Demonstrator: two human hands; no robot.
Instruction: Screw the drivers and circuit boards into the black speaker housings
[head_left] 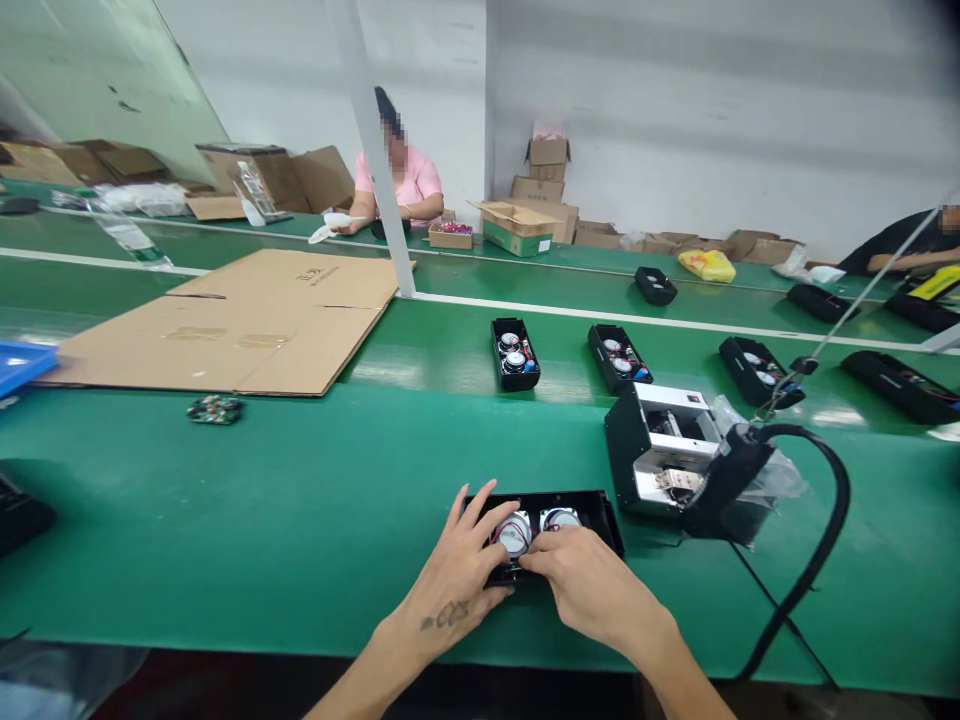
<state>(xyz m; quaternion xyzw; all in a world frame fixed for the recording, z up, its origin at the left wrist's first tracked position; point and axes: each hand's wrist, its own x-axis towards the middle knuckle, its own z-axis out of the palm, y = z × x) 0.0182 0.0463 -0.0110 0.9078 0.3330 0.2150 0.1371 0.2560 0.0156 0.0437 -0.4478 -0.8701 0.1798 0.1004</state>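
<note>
Case: the black case [600,512] lies open side up on the near part of the green bench [300,540], long side across, under both hands, just left of the machine.
Discs: two round silver discs sit side by side inside it, the left disc [515,536] and the right disc [560,518]; thin red wires [498,534] run by the left one.
Left hand: the left hand [461,560] spans the case's left end, fingers spread apart over it, thumb at the near edge; whether they grip, I cannot tell.
Right hand: the right hand [589,580] is bent over the middle of the case, fingertips together near the gap between the discs; what they pinch, if anything, I cannot tell.
Machine: a black and silver machine [664,450] stands to the right, a dark hanging tool [724,480] in front of it.
Row: four more black cases [515,355] lie beyond, spaced apart.
Left side: flat cardboard [240,320], small circuit boards [215,410] nearer, and a blue tray [22,368] at the edge.
Far side: a co-worker [411,180] in pink sits beside a green box [517,230].
</note>
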